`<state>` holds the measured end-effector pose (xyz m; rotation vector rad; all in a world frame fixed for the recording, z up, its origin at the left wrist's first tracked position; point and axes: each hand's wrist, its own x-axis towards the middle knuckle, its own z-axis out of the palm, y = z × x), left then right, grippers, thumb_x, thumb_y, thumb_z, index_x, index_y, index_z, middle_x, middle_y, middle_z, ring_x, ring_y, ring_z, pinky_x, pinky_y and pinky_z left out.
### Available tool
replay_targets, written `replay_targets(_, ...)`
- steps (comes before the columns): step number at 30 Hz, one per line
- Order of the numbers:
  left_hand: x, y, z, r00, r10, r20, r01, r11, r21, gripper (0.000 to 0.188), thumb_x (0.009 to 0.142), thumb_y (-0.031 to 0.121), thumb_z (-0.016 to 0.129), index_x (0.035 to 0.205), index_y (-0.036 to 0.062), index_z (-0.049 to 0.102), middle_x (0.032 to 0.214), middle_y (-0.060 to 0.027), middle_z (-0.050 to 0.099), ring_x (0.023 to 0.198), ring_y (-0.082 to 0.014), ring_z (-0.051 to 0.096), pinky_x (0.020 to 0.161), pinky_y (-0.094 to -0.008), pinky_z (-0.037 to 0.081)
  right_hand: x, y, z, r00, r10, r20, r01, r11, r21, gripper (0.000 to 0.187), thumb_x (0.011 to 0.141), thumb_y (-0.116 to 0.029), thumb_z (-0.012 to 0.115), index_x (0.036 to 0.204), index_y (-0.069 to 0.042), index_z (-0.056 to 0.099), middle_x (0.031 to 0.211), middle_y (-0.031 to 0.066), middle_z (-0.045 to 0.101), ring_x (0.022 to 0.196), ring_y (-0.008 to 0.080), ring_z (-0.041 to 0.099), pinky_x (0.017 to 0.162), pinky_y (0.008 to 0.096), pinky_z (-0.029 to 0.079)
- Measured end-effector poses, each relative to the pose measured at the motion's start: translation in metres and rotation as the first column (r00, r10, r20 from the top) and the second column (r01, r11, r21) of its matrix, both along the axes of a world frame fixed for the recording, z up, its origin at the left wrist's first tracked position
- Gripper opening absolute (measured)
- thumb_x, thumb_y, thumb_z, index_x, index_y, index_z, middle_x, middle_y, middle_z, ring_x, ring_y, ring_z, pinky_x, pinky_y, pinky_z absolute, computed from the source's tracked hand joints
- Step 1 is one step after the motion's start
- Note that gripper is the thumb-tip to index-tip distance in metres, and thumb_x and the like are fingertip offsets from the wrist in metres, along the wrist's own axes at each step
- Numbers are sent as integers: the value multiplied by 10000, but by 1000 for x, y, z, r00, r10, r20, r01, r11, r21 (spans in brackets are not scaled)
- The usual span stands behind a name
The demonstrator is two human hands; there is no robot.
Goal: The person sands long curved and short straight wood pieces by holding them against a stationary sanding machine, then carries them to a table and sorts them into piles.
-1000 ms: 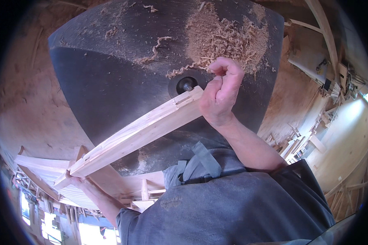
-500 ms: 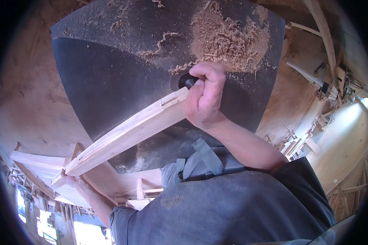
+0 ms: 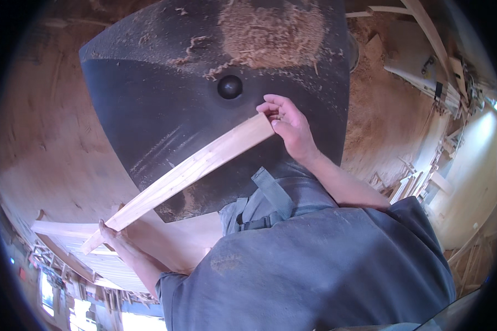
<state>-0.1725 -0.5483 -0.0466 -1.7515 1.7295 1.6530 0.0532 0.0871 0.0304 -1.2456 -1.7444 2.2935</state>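
A long pale wooden board (image 3: 188, 165) slants across the front of me, its broad face showing. My right hand (image 3: 291, 126) is at its upper right end, the thumb against the wood and the fingers curled loosely past the end. Near the lower left end, my left hand (image 3: 115, 236) grips the board from beneath, most of its fingers hidden. Beyond the board stands a round black knob (image 3: 230, 87) on a dark, smooth panel (image 3: 165, 99). Neither hand touches the knob.
A heap of wood shavings (image 3: 273, 33) lies on the far part of the dark panel, with loose curls around it. Several pale strips (image 3: 72, 229) lie at lower left. More wood pieces (image 3: 408, 185) are at the right, over a dusty floor (image 3: 44, 127).
My right hand and the board's upper end have come away from the black knob, now fully visible. The board has turned, showing more of its broad face. The view has shifted slightly.
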Motion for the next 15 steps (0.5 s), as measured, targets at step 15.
replay_targets(15, 34, 30, 32, 982, -33, -185, 25, 998, -49, 535, 911, 441, 653, 1323, 125, 525, 1251, -138, 630, 1088, -355, 648, 875, -552, 545, 79, 12, 16, 983, 47, -177, -62, 994, -85, 703, 797, 63, 667, 1454, 10, 422, 1346, 149, 559, 1220, 204, 551, 1055, 343, 453)
